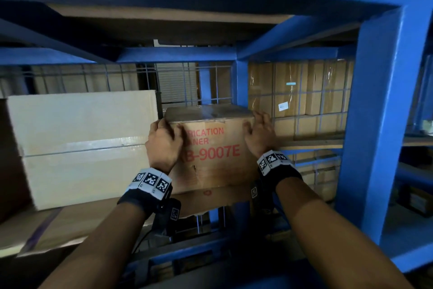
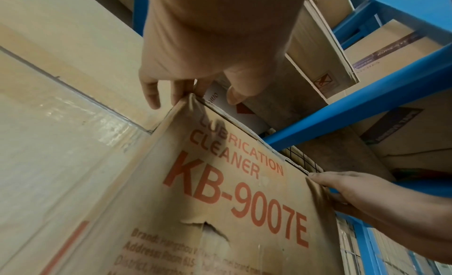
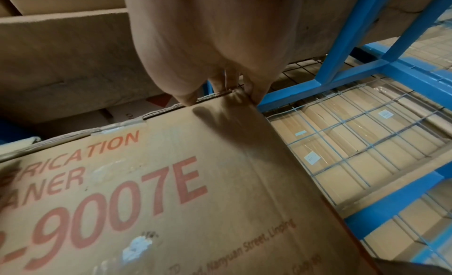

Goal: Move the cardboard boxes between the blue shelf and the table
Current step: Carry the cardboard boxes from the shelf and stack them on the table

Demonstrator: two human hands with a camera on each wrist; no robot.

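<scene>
A brown cardboard box printed in red "LUBRICATION CLEANER KB-9007E" stands on the blue shelf, on a cardboard sheet. My left hand holds its top left corner. In the left wrist view the fingers go down the left side and the thumb lies over the top. My right hand grips the top right corner; the right wrist view shows its thumb at the front top edge and its fingers round the side. The box front has a small tear low down.
A big pale box stands close against the brown box's left side. A wire mesh panel with wrapped boxes behind it is just to the right. A blue beam and the shelf board above leave some room over the box.
</scene>
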